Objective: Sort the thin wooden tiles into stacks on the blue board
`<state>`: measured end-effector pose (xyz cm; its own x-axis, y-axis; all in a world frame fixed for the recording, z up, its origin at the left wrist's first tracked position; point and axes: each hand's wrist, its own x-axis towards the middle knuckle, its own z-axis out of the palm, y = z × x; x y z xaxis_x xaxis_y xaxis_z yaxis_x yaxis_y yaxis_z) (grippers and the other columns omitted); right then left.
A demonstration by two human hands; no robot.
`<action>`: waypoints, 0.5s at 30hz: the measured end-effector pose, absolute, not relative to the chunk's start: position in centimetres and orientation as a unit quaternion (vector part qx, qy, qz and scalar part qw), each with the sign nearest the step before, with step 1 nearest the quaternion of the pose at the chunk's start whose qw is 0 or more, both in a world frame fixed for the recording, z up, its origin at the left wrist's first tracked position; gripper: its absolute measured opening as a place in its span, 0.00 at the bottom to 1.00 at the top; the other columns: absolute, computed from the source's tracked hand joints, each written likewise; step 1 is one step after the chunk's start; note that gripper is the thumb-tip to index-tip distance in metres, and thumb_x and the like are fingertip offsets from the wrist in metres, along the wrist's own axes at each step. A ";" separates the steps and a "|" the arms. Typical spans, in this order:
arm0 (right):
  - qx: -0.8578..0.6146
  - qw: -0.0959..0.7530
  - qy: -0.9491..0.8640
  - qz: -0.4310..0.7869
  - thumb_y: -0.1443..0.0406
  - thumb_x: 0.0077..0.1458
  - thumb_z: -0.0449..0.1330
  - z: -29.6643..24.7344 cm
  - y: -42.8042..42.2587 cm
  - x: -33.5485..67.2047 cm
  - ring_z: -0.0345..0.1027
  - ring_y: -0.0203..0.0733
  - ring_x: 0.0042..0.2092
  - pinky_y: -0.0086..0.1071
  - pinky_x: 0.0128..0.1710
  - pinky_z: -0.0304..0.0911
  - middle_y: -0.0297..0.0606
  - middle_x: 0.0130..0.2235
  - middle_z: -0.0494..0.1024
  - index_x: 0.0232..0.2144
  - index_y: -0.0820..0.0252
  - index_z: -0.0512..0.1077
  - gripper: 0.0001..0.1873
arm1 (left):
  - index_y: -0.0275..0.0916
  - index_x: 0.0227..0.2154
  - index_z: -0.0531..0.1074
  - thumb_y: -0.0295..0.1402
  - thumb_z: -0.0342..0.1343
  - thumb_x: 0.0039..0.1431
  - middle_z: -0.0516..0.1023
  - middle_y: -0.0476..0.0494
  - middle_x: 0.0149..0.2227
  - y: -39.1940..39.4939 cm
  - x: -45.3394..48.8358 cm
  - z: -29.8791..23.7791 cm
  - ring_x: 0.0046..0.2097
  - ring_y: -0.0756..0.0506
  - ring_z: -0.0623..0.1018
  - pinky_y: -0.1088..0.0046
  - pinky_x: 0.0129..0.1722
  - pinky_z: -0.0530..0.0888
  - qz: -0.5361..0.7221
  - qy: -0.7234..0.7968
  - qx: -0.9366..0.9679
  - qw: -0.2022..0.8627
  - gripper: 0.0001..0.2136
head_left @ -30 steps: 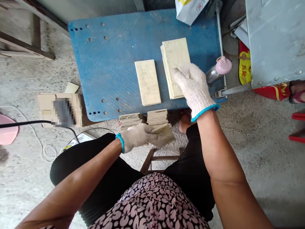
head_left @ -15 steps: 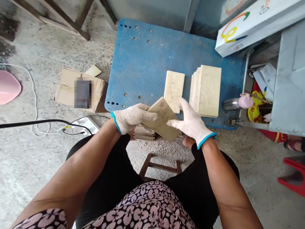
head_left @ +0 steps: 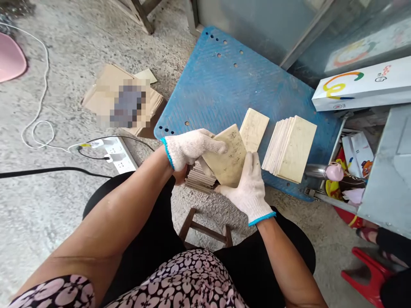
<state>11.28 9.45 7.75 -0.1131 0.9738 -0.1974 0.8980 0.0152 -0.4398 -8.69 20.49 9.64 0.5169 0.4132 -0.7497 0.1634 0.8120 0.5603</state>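
A thin, pale wooden board [head_left: 228, 154] with dark specks is tilted between my two gloved hands. My left hand [head_left: 195, 147] grips its left side, thumb lying on top. Along its lower right edge my right hand [head_left: 247, 190] is closed, fingers at one corner and thumb at the other. Under the held board, a stack of similar boards [head_left: 202, 177] shows its edges near my knees. Just beyond, a single flat board [head_left: 255, 128] rests on the blue platform [head_left: 224, 90]. To its right, a row of boards [head_left: 289, 149] leans together.
A metal bottle with a pink lid [head_left: 334, 172] lies by the platform's right edge. A white box [head_left: 362, 85] is behind it. On the left are a cardboard box [head_left: 105, 90] and a power strip [head_left: 120, 156]. Another person's legs [head_left: 394, 248] show near a red stool [head_left: 366, 273].
My right hand has gone from spread fingers to closing on the board's lower right edge. The board has turned, showing a speckled face. The view has rotated.
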 end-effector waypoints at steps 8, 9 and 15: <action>-0.658 0.079 -0.714 0.225 0.49 0.32 0.73 8.1 10.1 10.4 0.50 0.68 0.66 0.58 0.63 0.54 0.61 0.65 0.53 0.68 0.65 0.45 0.68 | 0.30 0.30 0.76 0.47 0.66 0.42 0.77 0.36 0.22 20.6 -8.8 11.5 0.24 0.42 0.76 0.75 0.17 0.68 0.076 0.514 0.310 0.796 0.22; -0.667 0.085 -0.703 0.234 0.50 0.32 0.73 8.2 10.3 10.4 0.52 0.67 0.65 0.57 0.62 0.56 0.60 0.64 0.55 0.68 0.64 0.46 0.67 | 0.30 0.33 0.76 0.48 0.65 0.44 0.79 0.34 0.26 20.7 -8.5 11.6 0.27 0.41 0.78 0.73 0.20 0.71 0.094 0.504 0.306 0.802 0.23; -0.749 0.150 -0.564 0.315 0.51 0.38 0.70 7.1 11.7 12.8 0.67 0.60 0.56 0.53 0.53 0.67 0.53 0.58 0.68 0.65 0.59 0.55 0.54 | 0.32 0.50 0.73 0.53 0.50 0.59 0.80 0.33 0.41 21.9 -7.1 12.5 0.41 0.41 0.79 0.66 0.39 0.77 0.155 0.533 0.432 0.711 0.29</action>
<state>12.80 11.69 7.05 0.1660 0.9387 -0.3022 0.7498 -0.3192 -0.5796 -7.10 21.88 12.50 0.3839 0.6810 -0.6236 0.2408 0.5781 0.7796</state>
